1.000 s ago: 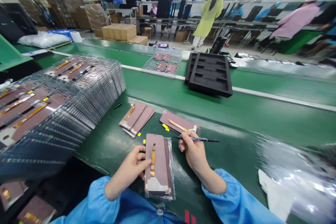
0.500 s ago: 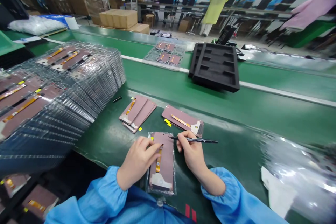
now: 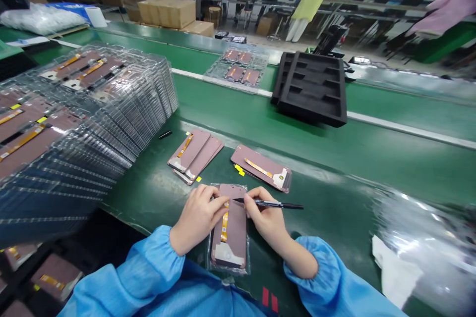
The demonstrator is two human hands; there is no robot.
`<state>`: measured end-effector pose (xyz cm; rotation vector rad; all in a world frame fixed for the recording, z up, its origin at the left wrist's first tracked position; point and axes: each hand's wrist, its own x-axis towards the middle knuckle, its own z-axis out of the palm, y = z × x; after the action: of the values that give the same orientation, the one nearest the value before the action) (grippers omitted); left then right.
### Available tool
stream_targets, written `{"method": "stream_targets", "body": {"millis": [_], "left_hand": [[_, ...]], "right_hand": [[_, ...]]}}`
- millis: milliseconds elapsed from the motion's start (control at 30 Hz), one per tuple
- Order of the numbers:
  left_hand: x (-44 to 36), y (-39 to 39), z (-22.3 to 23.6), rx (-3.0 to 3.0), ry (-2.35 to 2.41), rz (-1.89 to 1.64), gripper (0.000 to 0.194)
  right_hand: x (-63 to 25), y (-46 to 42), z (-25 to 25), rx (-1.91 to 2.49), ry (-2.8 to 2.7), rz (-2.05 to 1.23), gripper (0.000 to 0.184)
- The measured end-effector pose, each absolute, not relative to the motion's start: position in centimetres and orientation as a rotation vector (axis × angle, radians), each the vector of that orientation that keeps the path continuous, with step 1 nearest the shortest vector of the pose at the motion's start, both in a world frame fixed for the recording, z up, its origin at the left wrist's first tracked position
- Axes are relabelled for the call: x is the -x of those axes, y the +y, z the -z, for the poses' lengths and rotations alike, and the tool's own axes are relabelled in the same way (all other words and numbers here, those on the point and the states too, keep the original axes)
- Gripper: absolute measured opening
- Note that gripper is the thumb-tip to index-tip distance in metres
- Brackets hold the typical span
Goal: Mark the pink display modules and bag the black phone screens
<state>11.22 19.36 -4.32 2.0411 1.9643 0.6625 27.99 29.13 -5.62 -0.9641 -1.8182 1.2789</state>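
A pinkish-brown phone screen panel (image 3: 235, 228) lies on a clear plastic sleeve in front of me, with an orange flex cable (image 3: 224, 223) running along its back. My left hand (image 3: 201, 214) rests over its upper left side, thumb and finger pinched at the cable's top end. In my right hand (image 3: 266, 213) is a black marker pen (image 3: 278, 204), held in a writing grip, its tip close to the left thumb over the panel. Two small groups of similar panels, the left panels (image 3: 191, 153) and the right panels (image 3: 260, 166), lie just beyond.
Tall stacks of clear trays (image 3: 148, 104) with panels stand at left. A black pen cap (image 3: 165, 134) lies near them. Black foam trays (image 3: 312, 89) and a clear tray (image 3: 211, 77) sit farther back. Plastic film (image 3: 442, 242) and white paper (image 3: 396, 272) are at right.
My right hand has moved left, bringing the pen tip from the panel's right edge to near my left thumb. The left hand stays at the cable's top end. The view has tilted slightly.
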Motion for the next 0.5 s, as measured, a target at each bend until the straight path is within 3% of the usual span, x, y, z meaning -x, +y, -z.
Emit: {"method": "stream_targets", "body": {"millis": [500], "left_hand": [[-11.02,19.85,4.50,-1.858,1.919,-0.714,0.022]], "right_hand": [[-27.15,29.03,5.51,0.886,-2.062,-1.177,0.020]]}}
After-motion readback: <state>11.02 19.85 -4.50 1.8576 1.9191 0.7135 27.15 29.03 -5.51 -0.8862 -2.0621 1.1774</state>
